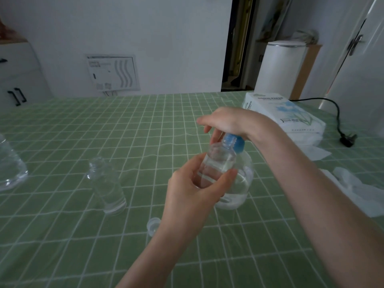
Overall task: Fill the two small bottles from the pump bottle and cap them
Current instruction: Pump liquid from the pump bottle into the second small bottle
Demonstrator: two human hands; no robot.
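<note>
a little clear cap (153, 224) lies on the green cloth (83, 246) by the left wrist. the left hand (195, 190) is curled round one small bottle (220, 161), its mouth up at the blue spout (230, 140) of the pump bottle (243, 183). the right hand (226, 123) presses the pump top, fingers loose. if the mouth slips off, liquid could spill. the other small bottle (107, 183) stands open, well apart. the palm hides the pump top; how full the held bottle is cannot be told.

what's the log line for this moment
left hand holds small bottle at spout | right hand presses pump bottle | other bottle standing uncapped
</note>
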